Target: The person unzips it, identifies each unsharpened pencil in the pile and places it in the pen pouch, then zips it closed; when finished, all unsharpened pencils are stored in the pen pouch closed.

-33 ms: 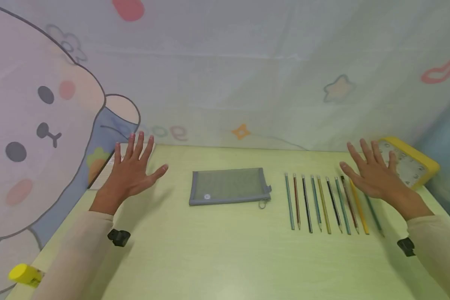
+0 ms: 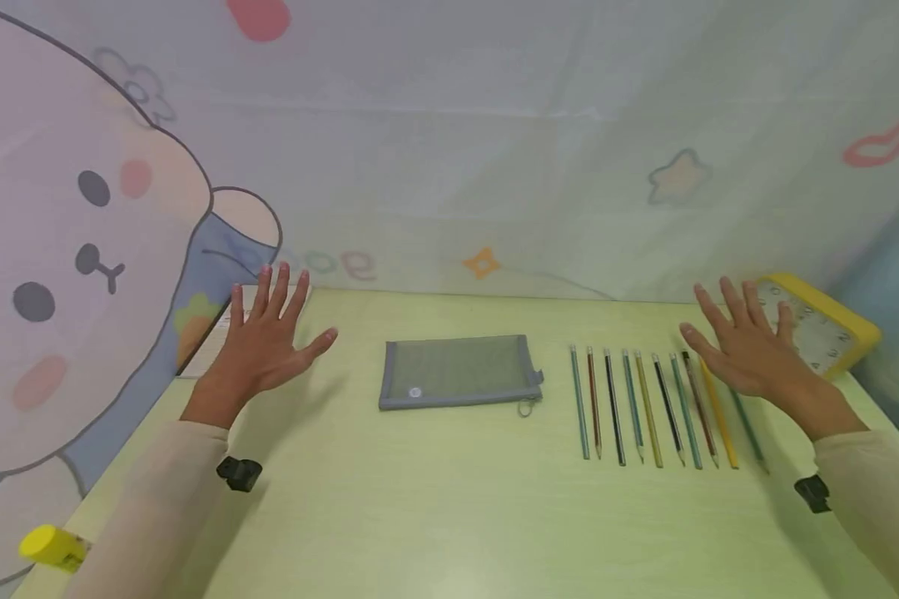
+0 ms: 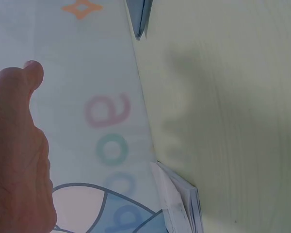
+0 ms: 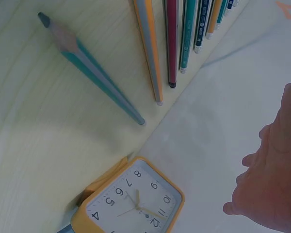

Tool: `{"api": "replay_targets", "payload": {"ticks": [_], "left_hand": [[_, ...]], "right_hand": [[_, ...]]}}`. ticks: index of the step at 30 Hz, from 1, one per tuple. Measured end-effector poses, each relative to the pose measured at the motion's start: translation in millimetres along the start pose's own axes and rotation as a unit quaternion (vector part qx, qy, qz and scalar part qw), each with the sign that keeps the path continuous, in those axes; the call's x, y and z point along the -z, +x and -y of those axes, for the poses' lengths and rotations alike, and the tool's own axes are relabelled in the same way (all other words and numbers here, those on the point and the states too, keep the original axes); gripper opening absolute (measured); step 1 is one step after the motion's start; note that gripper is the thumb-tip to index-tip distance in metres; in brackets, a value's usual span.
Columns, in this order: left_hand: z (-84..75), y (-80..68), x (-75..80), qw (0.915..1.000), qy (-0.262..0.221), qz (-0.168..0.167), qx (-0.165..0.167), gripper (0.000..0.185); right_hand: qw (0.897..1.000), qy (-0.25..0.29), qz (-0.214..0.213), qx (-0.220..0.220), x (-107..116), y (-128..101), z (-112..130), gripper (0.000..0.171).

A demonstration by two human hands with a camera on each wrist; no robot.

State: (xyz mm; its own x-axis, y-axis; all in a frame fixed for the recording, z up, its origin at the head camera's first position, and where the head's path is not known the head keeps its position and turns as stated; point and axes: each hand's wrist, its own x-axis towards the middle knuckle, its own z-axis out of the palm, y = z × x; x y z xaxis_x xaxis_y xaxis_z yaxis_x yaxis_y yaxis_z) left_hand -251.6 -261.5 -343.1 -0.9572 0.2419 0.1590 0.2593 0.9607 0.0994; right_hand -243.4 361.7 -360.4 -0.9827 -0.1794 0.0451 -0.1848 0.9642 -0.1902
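Note:
My left hand (image 2: 265, 349) hovers above the table's left side with fingers spread, holding nothing. Beneath its fingertips lies a booklet (image 2: 208, 353), partly covered by the hand in the head view. My right hand (image 2: 752, 353) is likewise spread and bare over the right side, overlapping a yellow square clock (image 2: 831, 333). A grey mesh zip pouch (image 2: 460, 372) lies flat between the hands. To its right runs a row of several pencils (image 2: 649, 412) in teal, red, dark blue and yellow. The green pencil (image 4: 104, 82) at the row's end is nearest my right hand.
A printed cloth (image 2: 449, 150) hangs along the table's back edge. At the front left, beside my sleeve, lies a yellow cylindrical object (image 2: 52, 547). Both wrists carry small black cameras (image 2: 240, 473). The pale table (image 2: 449, 507) spans the front.

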Motion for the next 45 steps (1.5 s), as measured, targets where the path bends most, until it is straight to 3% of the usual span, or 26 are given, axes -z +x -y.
{"api": "replay_targets", "payload": {"ticks": [5,10,16,20,23,30,35,41,45], "left_hand": [[-8.5,2.1,-0.8,0.9998,-0.012,0.015,-0.005,0.095],[-28.3,8.6,-4.2,0.9976,-0.025,0.056,-0.032,0.095],[-73.9,16.9,-9.8,0.9882,-0.027,0.075,-0.131,0.100],[-106.2,18.0,-11.7,0.9739,-0.059,0.096,-0.197,0.100],[-125.6,17.7,-14.4,0.9626,-0.095,0.118,-0.224,0.098],[-154.7,16.0,-24.7,0.9467,-0.189,0.136,-0.222,0.087],[-176.9,18.4,-34.7,0.9418,-0.205,0.136,-0.229,0.065],[-207.4,28.2,-40.4,0.9477,-0.196,0.135,-0.213,0.022],[-224.9,34.1,-47.8,0.9549,-0.179,0.144,-0.188,0.027]], "right_hand": [[1.000,0.001,0.004,0.007,-1.3,1.5,6.7,0.078],[0.999,0.002,-0.003,0.045,-6.5,3.6,30.6,0.077],[0.993,0.015,-0.021,0.117,-14.1,6.4,62.9,0.083],[0.985,0.013,-0.012,0.170,-20.4,7.0,83.7,0.087],[0.979,0.004,0.004,0.203,-22.4,6.2,96.1,0.086],[0.965,0.035,0.061,0.251,-26.9,6.3,114.4,0.076],[0.955,0.019,0.085,0.282,-35.3,8.9,127.6,0.057],[0.939,0.004,0.066,0.337,-44.7,17.1,143.7,0.042],[0.930,0.007,0.058,0.362,-50.2,20.7,150.6,0.036]]}}
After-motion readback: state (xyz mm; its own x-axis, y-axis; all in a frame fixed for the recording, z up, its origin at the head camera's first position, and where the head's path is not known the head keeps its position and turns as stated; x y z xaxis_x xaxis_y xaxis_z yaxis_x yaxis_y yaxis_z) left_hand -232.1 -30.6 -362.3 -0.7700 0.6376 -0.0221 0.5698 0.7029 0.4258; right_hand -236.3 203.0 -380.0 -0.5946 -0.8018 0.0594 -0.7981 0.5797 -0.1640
